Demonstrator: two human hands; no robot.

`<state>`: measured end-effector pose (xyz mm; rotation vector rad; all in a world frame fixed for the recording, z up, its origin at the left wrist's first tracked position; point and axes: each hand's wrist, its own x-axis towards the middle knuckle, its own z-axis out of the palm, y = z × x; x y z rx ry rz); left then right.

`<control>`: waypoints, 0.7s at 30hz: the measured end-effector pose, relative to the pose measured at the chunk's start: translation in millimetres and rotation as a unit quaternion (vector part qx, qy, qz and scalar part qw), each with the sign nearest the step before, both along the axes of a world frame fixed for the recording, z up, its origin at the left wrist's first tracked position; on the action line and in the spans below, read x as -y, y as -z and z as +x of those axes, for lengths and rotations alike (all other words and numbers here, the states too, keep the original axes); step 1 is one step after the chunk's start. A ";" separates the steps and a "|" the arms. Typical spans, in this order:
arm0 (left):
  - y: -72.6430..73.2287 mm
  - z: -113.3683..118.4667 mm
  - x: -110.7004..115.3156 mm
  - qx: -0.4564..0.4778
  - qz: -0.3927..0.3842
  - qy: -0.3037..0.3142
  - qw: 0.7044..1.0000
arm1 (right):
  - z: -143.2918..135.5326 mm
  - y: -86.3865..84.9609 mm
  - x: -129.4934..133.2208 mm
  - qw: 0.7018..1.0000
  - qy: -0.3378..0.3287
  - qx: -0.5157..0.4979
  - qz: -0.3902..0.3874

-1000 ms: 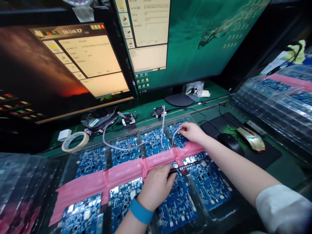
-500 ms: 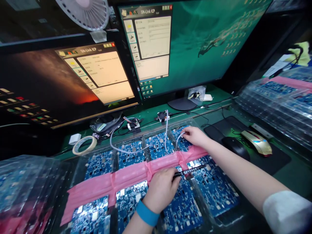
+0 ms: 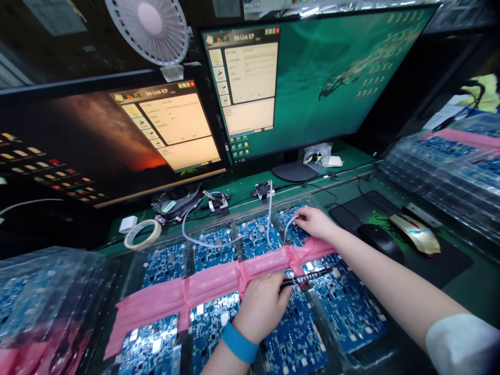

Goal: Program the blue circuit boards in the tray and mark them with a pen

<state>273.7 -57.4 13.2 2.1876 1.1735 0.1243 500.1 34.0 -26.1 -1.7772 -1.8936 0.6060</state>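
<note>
My left hand (image 3: 263, 302), with a blue wristband (image 3: 239, 342), is closed round a black marker (image 3: 308, 277) whose tip points right over the circuit boards. Farther up, my right hand (image 3: 312, 223) pinches the end of a pale flat cable (image 3: 289, 227) at the top right board (image 3: 295, 221). A second pale cable (image 3: 203, 242) curves over the upper boards from the left. Blue circuit boards (image 3: 347, 307) lie in a clear plastic tray (image 3: 332, 338), and pink sheeting (image 3: 156, 296) runs across its middle.
Two monitors (image 3: 164, 156) (image 3: 312, 78) stand behind, with a small fan (image 3: 150, 31) above. Tape (image 3: 142, 234) lies behind the tray. Stacked trays stand left (image 3: 42, 302) and right (image 3: 461, 172). Two mice (image 3: 416, 234) (image 3: 378, 242) rest on a black pad (image 3: 449, 263).
The view has tilted up slightly, so the scene sits lower and a little right in the picture. Both hands keep the same holds and nearly the same places over the boards.
</note>
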 end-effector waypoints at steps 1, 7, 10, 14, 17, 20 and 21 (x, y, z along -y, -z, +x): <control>0.4 -0.2 0.1 -0.001 0.001 0.001 1.000 | -0.1 0.1 0.0 1.000 -0.001 -0.001 0.000; 2.1 -0.4 0.4 0.007 0.001 0.005 1.000 | -0.7 1.3 -0.6 1.000 0.000 -0.006 -0.003; 0.8 -0.3 1.0 0.011 -0.002 0.003 1.000 | -1.1 2.3 -0.9 1.000 0.002 -0.009 -0.006; -1.8 0.0 1.3 0.010 -0.002 0.003 1.000 | -2.6 2.3 -0.6 1.000 0.003 -0.007 -0.007; -2.4 0.3 0.9 0.010 -0.003 0.003 1.000 | -3.6 1.9 -0.3 1.000 0.004 -0.003 -0.008; -2.1 0.4 0.8 0.012 -0.003 0.000 1.000 | -4.2 2.0 -0.1 1.000 0.001 0.001 -0.010; -2.0 0.3 1.1 0.013 -0.001 0.000 1.000 | -4.5 2.1 0.0 1.000 -0.003 0.003 -0.010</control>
